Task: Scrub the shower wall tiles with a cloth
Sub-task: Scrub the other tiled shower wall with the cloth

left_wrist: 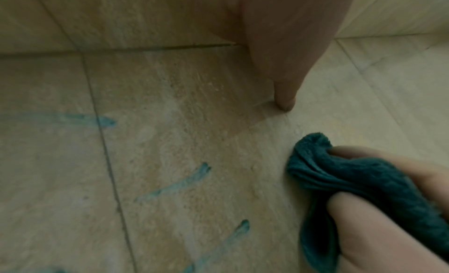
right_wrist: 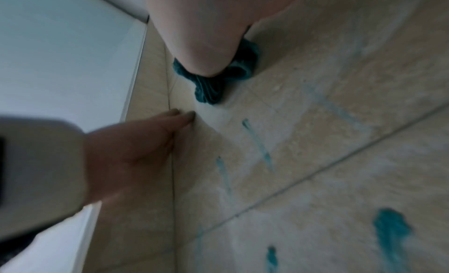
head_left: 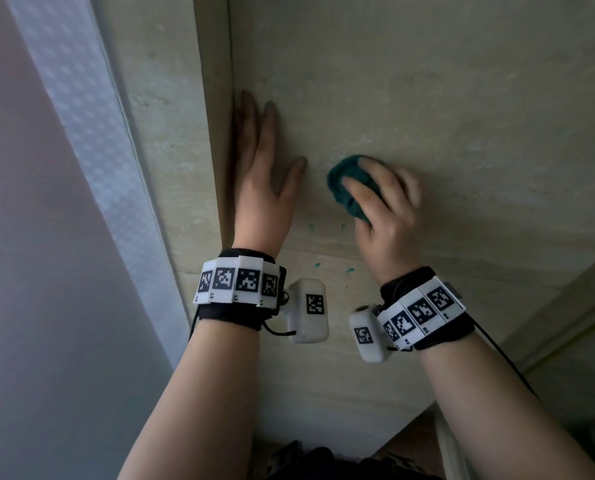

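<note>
A bunched dark teal cloth (head_left: 344, 183) is pressed against the beige wall tiles (head_left: 427, 98), with my right hand (head_left: 380, 199) gripping it, fingers curled over the top. The same cloth (left_wrist: 352, 181) shows at the lower right of the left wrist view and, under my palm, the cloth (right_wrist: 211, 85) in the right wrist view. My left hand (head_left: 264, 168) lies flat on the tiles beside the wall corner, fingers straight, a short way left of the cloth. Teal streaks (right_wrist: 391, 231) run down the tiles (right_wrist: 340, 162) below both hands.
A vertical wall corner (head_left: 232, 98) runs just left of my left hand. A frosted, patterned shower panel (head_left: 91, 133) stands further left. A second wall edge (head_left: 566, 299) angles in at the lower right. Grout lines (left_wrist: 107, 152) cross the tiles.
</note>
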